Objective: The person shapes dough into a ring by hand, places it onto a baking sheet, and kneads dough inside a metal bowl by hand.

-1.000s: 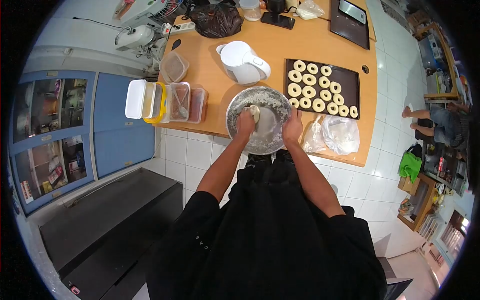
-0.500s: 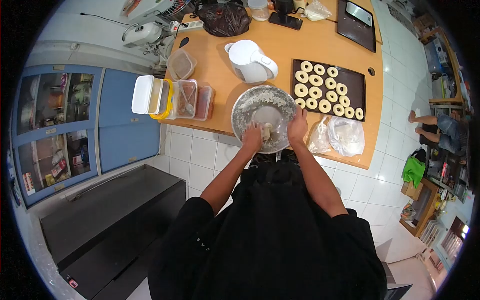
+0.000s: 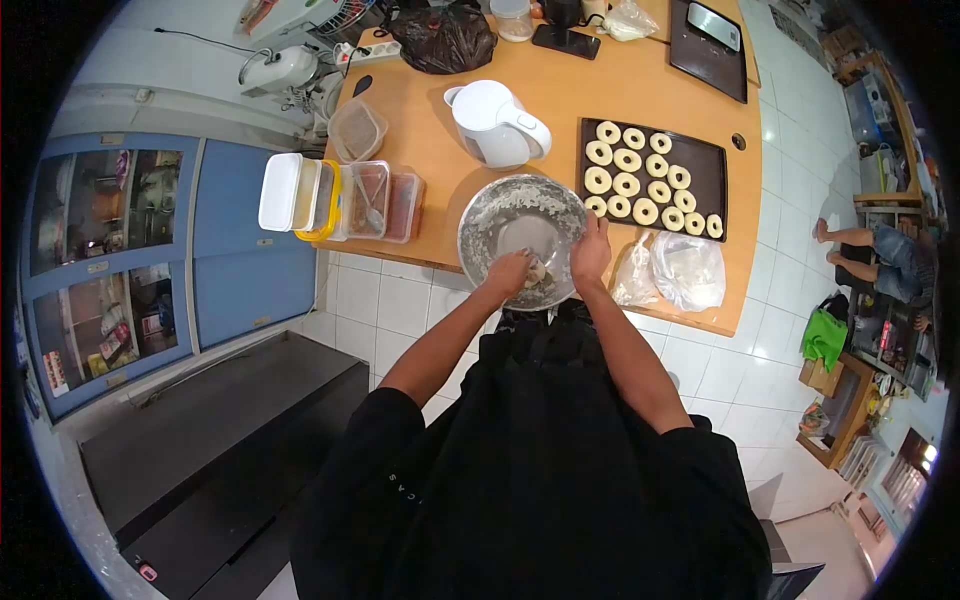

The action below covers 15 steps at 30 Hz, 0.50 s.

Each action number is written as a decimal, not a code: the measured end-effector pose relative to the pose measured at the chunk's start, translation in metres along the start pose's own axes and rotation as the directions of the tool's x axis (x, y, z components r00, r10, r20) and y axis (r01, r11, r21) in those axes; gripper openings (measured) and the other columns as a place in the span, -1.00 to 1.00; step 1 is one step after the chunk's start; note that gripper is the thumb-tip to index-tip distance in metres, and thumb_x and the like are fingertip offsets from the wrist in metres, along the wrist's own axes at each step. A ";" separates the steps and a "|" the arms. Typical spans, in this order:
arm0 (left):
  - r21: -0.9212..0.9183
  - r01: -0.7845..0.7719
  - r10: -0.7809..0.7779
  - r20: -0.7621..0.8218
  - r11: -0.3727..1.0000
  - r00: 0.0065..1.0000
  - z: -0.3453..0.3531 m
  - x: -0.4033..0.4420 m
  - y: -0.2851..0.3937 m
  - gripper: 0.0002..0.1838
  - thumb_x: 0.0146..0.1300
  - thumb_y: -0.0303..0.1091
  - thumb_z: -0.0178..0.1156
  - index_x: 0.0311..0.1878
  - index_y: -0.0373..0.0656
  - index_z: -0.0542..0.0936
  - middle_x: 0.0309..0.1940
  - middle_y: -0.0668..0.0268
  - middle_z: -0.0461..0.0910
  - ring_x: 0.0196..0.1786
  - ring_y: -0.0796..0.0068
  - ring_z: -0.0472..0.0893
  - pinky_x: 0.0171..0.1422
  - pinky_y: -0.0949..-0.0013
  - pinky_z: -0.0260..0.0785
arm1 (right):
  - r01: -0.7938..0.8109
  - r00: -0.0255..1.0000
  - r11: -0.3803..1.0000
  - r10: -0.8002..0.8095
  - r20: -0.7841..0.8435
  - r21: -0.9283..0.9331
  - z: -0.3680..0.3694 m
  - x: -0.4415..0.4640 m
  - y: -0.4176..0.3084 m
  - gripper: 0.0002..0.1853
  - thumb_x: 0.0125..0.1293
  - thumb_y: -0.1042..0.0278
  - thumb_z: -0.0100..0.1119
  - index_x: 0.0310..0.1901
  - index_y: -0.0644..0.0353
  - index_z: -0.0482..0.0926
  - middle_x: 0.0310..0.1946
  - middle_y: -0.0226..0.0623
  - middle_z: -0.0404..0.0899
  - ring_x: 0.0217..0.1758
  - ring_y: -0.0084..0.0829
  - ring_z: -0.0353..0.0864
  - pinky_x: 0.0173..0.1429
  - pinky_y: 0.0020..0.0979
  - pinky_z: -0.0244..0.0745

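Note:
A metal mixing bowl (image 3: 483, 215) sits at the table's front edge, its inner wall smeared with pale flour and dough. Inside it, my left hand (image 3: 510, 273) is closed on a small lump of dough (image 3: 537, 272) low in the bowl, and its fingers partly hide the lump. On the opposite side, my right hand (image 3: 590, 252) grips the bowl's rim, fingers outside and thumb toward the inner wall. Right of the bowl lies a dark baking tray (image 3: 708, 165) holding several rows of ring-shaped dough pieces (image 3: 626, 184).
Behind the bowl stands a white electric kettle (image 3: 492, 122). Plastic containers (image 3: 367, 198) are grouped at the left, and plastic bags (image 3: 688, 270) lie at the front right. A black bag (image 3: 443, 40) and a phone (image 3: 566, 41) are farther back. Another person's legs (image 3: 850, 240) show far right.
My left hand has gone from spread fingers beside the dough to a closed shape against it, shifting slightly right. My right hand keeps its hold on the rim.

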<state>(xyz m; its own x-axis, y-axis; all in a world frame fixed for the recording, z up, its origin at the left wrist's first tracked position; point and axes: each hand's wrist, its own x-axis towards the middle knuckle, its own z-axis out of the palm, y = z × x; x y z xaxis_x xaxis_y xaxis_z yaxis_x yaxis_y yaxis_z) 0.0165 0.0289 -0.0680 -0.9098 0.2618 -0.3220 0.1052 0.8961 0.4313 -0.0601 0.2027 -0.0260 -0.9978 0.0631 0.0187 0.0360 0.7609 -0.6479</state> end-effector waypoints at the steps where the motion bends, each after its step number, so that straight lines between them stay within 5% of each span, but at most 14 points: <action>1: -0.004 -0.003 0.003 0.029 1.000 1.000 -0.005 -0.003 0.005 -0.61 0.10 -0.30 0.24 0.03 -0.12 0.52 -0.09 0.04 0.57 -0.11 -0.05 0.61 -0.04 -0.02 0.47 | 0.003 1.000 1.000 -0.003 -0.007 -0.004 0.001 0.000 0.001 -0.61 0.22 0.57 0.03 0.10 0.08 0.43 -0.09 -0.09 0.40 -0.16 0.11 0.54 -0.15 0.01 0.46; 8: 0.079 0.164 -0.182 0.421 0.983 0.889 -0.024 0.007 0.033 -0.55 0.27 -0.17 0.10 0.18 -0.15 0.39 0.04 -0.07 0.49 0.00 -0.09 0.58 0.06 0.01 0.45 | -0.002 1.000 1.000 0.002 0.015 -0.007 0.002 0.002 0.002 -0.60 0.20 0.58 0.06 0.09 0.07 0.43 -0.08 -0.11 0.40 -0.17 0.10 0.55 -0.16 0.01 0.47; 11: -0.164 0.106 -0.060 0.265 0.981 0.962 0.032 0.010 0.009 -0.51 0.28 -0.21 0.09 0.21 -0.24 0.35 0.14 -0.16 0.41 0.14 -0.08 0.49 0.18 0.02 0.37 | -0.012 0.999 1.000 0.013 0.049 -0.029 -0.001 0.003 0.001 -0.56 0.16 0.59 0.08 0.10 0.06 0.42 -0.07 -0.11 0.41 -0.16 0.09 0.56 -0.16 0.00 0.49; 15: -0.111 0.122 -0.103 0.162 0.986 0.981 0.025 0.009 0.019 -0.51 0.28 -0.26 0.08 0.25 -0.21 0.33 0.24 -0.11 0.32 0.23 -0.08 0.42 0.26 0.02 0.32 | -0.021 0.998 0.999 0.024 0.057 -0.041 0.001 0.002 0.000 -0.54 0.13 0.58 0.09 0.11 0.06 0.42 -0.08 -0.10 0.42 -0.14 0.06 0.57 -0.18 -0.02 0.50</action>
<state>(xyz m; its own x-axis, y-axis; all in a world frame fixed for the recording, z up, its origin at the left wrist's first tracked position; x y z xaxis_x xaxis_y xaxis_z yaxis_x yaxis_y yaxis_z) 0.0204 0.0574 -0.0842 -0.8387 0.2230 -0.4969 -0.0516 0.8758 0.4800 -0.0621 0.2019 -0.0268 -0.9982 0.0442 -0.0402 0.0596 0.7851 -0.6165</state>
